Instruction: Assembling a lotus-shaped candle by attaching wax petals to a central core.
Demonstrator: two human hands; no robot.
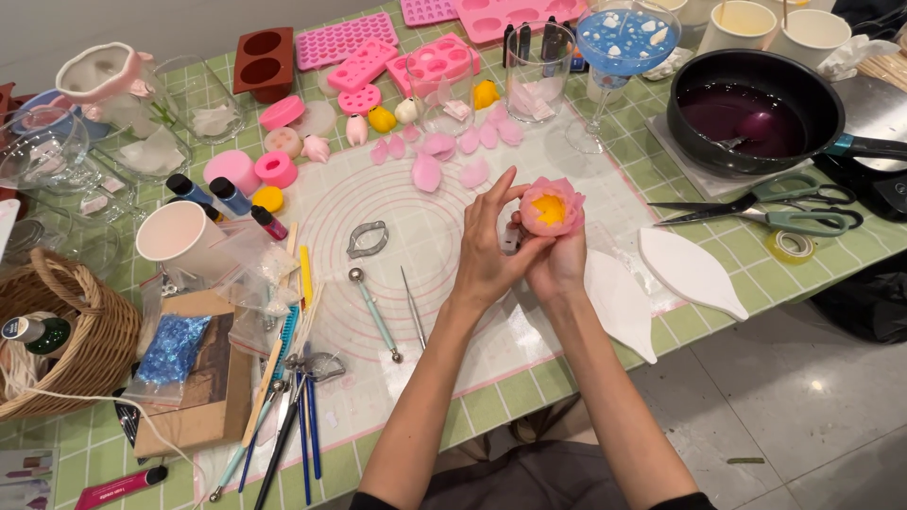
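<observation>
Risk first: the pink flower (pixel 552 207) w/ its yellow centre looks soft and thin-petalled, so too much squeeze prob dents or snaps a petal. If it slips it likely drops onto the white mat (pixel 378 203) mid-desk, near the loose petals (pixel 444 156) toward the far edge. The pan (pixel 756 113) of dark liquid sits at the far right corner w/ scissors (pixel 775 210) beside it, so watch your elbow.

Grip: your right hand (pixel 557 264) cups the flower from below, fingers curled half closed round its base. Your left hand (pixel 491 255) presses its side, thumb and fingertips on the outer petals, index finger raised. Flower is held up above the mat.
</observation>
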